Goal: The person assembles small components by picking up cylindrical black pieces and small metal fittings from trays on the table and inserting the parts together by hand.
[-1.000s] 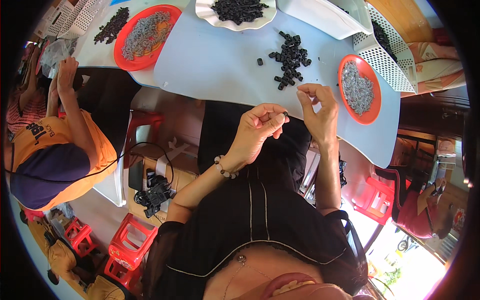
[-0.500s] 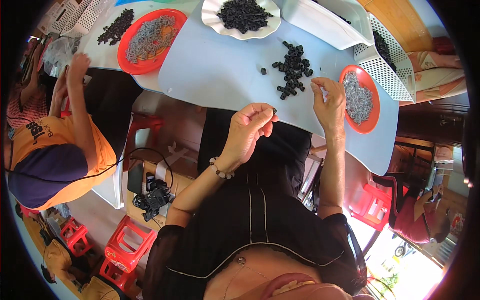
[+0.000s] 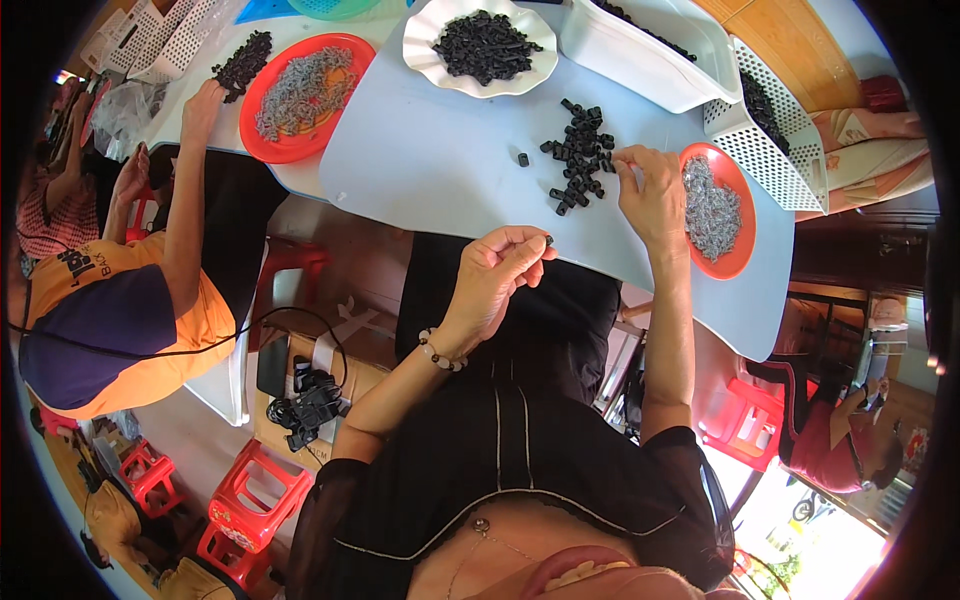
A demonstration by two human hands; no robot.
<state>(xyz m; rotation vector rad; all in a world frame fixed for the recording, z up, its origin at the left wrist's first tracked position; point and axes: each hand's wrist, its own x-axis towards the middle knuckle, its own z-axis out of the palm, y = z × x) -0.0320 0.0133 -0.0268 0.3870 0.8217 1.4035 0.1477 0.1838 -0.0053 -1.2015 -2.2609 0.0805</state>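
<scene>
My left hand [image 3: 495,275] is closed in a pinch in front of the table's near edge. A small black plastic piece [image 3: 548,241] shows at its fingertips. On the table, my right hand [image 3: 655,197] has its thumb and forefinger drawn together at the right side of a loose pile of short black cylindrical pieces [image 3: 578,150]. Whether anything sits between those fingertips is hidden. One black piece [image 3: 523,159] lies apart, left of the pile. Just right of my right hand is an oval orange-red dish [image 3: 742,245] of small clear-grey parts [image 3: 711,210].
Beyond the pile stand a white scalloped plate [image 3: 412,48] of black pieces, a white bin [image 3: 650,65] and a perforated white basket [image 3: 775,155]. To the left, a co-worker in orange [image 3: 130,310] reaches past a red plate [image 3: 270,152]. Red stools [image 3: 255,495] stand on the floor.
My right hand has shifted slightly up and left to the pile's edge. My left hand keeps its pinch nearly in place. The co-worker's hand has moved toward black pieces near the red plate.
</scene>
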